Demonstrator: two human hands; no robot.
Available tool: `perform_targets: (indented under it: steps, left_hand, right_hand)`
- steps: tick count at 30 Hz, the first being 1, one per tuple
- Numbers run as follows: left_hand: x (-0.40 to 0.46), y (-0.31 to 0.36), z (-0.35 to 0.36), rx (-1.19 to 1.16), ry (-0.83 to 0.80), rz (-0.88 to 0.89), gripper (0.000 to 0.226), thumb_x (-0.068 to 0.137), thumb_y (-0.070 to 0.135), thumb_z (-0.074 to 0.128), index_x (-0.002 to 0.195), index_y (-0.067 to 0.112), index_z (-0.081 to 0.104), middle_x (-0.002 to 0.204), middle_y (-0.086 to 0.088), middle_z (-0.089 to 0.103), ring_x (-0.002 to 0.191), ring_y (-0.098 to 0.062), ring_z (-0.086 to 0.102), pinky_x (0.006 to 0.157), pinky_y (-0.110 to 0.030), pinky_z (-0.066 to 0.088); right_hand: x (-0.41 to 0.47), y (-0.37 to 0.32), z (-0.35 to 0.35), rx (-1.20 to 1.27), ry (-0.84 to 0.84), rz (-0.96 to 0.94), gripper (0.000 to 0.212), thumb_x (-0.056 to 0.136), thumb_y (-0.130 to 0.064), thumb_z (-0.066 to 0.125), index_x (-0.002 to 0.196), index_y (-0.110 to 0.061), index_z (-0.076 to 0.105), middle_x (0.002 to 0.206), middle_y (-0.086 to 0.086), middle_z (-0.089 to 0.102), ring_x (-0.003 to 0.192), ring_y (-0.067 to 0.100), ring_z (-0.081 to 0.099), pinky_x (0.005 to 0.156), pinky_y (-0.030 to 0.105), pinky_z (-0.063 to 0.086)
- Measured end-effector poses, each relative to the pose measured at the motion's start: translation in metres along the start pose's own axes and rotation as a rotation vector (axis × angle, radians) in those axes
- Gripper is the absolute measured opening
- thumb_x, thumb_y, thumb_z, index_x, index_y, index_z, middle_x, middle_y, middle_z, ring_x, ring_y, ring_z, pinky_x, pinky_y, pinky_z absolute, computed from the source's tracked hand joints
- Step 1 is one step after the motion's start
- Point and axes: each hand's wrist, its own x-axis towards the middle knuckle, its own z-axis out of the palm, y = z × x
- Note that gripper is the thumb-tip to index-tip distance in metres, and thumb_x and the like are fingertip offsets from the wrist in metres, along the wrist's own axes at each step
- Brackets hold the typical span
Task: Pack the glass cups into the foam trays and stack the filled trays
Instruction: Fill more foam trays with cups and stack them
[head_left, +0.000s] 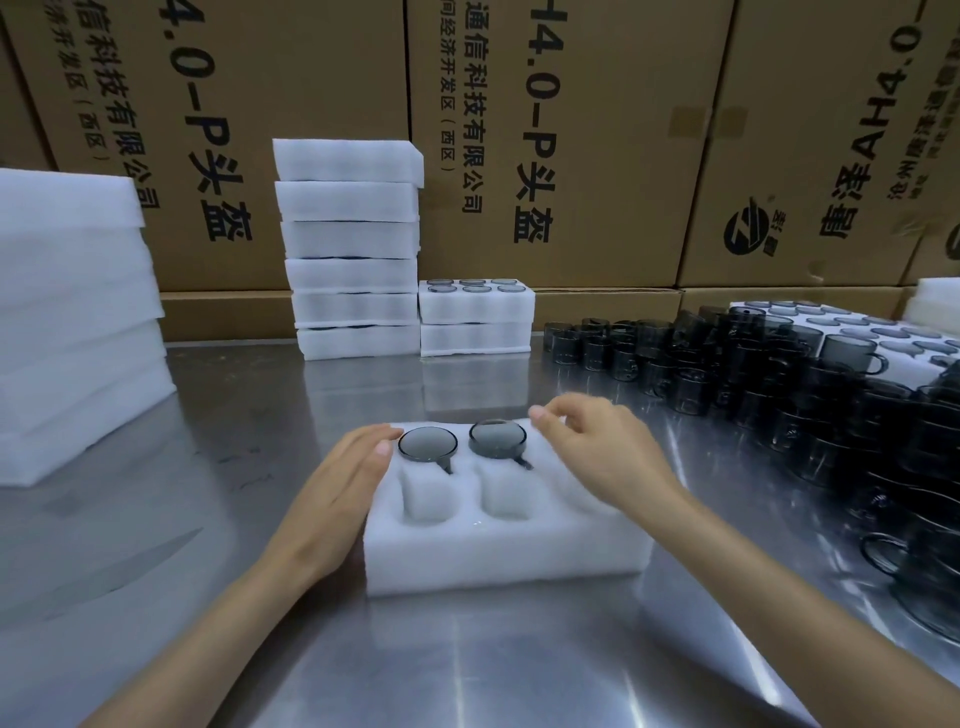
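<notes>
**Two cups seated in the near foam tray, both hands at its edges**

A white foam tray (498, 551) lies on the steel counter (249, 457) in the near centre. Its far row holds two smoked glass cups: the left cup (427, 443) and the right cup (497, 438), each sunk into its pocket with the rim showing and the handle pointing toward the near side. The two pockets in the near row just behind those handles are bare foam.

The left hand (337, 493) rests flat against the tray's left side, fingers straight and together, its grip released and holding nothing. The right hand (592, 441) hovers over the tray's far right corner, just right of the right cup, its fingers loosely curled with thumb and forefinger close together; nothing shows between them, so this grip is also released.

At the far centre stands a tall stack of foam trays (353, 249), and just to its right a low stack of two trays (475, 322) whose top tray shows cup rims in its pockets. A pile of foam sheets (72, 322) sits at the left edge. On the right, a crowd of loose dark glass cups (753, 374) covers the counter, with a larger filled tray (883, 338) beyond them. Printed cardboard boxes (597, 145) form the far wall.
</notes>
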Motion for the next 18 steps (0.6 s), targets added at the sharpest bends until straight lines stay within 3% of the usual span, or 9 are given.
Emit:
perform_targets:
  steps: [3, 6, 8, 10, 14, 18]
  left_hand:
    - [0.005, 0.018, -0.003, 0.023, 0.000, -0.002, 0.030, 0.092, 0.061, 0.034, 0.117, 0.052, 0.047, 0.131, 0.037, 0.041, 0.125, 0.019, 0.032, 0.095, 0.004, 0.021]
    - [0.005, 0.041, 0.006, 0.156, -0.182, 0.100, 0.052, 0.082, 0.070, 0.026, 0.132, 0.054, 0.030, 0.145, 0.035, 0.025, 0.133, 0.020, 0.014, 0.110, -0.007, 0.009]
    - [0.001, 0.049, 0.017, 0.357, -0.324, 0.169, 0.065, 0.078, 0.077, 0.016, 0.137, 0.051, 0.017, 0.150, 0.034, 0.011, 0.134, 0.021, -0.001, 0.110, -0.008, -0.005]
    - [-0.001, 0.051, 0.024, 0.568, -0.412, 0.211, 0.075, 0.082, 0.080, 0.011, 0.146, 0.042, 0.015, 0.151, 0.029, 0.003, 0.133, 0.020, -0.008, 0.101, -0.001, -0.015]
    - [0.001, 0.054, 0.023, 0.664, -0.444, 0.176, 0.087, 0.071, 0.077, 0.012, 0.148, 0.038, 0.021, 0.152, 0.029, 0.012, 0.136, 0.016, 0.002, 0.103, -0.009, -0.004]
    - [-0.001, 0.054, 0.024, 0.629, -0.355, 0.202, 0.078, 0.078, 0.077, 0.014, 0.145, 0.040, 0.030, 0.149, 0.029, 0.023, 0.132, 0.018, 0.010, 0.100, -0.006, 0.000]
  right_hand:
    - [0.005, 0.006, -0.005, 0.088, 0.058, -0.114, 0.031, 0.098, -0.036, 0.037, 0.122, -0.037, 0.056, 0.116, -0.018, 0.062, 0.115, 0.010, 0.053, 0.095, 0.036, 0.042]
    - [0.004, 0.007, 0.003, 0.014, -0.153, -0.234, 0.046, 0.101, -0.028, 0.030, 0.146, -0.034, 0.030, 0.151, -0.022, 0.028, 0.139, -0.002, 0.020, 0.113, 0.026, 0.018]
    - [0.003, 0.008, 0.011, -0.093, -0.275, -0.292, 0.049, 0.102, -0.029, 0.027, 0.150, -0.031, 0.019, 0.155, -0.022, 0.012, 0.142, -0.004, 0.006, 0.114, 0.023, 0.006]
    - [0.003, 0.009, 0.014, -0.172, -0.355, -0.317, 0.049, 0.102, -0.030, 0.025, 0.150, -0.028, 0.021, 0.157, -0.019, 0.011, 0.142, -0.003, 0.004, 0.111, 0.019, 0.005]
    - [0.003, 0.007, 0.013, -0.198, -0.433, -0.290, 0.045, 0.101, -0.029, 0.023, 0.146, -0.026, 0.031, 0.157, -0.017, 0.011, 0.142, -0.001, 0.007, 0.098, 0.012, 0.008]
    - [0.002, 0.007, 0.013, -0.177, -0.430, -0.274, 0.045, 0.102, -0.030, 0.023, 0.146, -0.026, 0.032, 0.157, -0.017, 0.013, 0.143, -0.001, 0.009, 0.104, 0.017, 0.011]
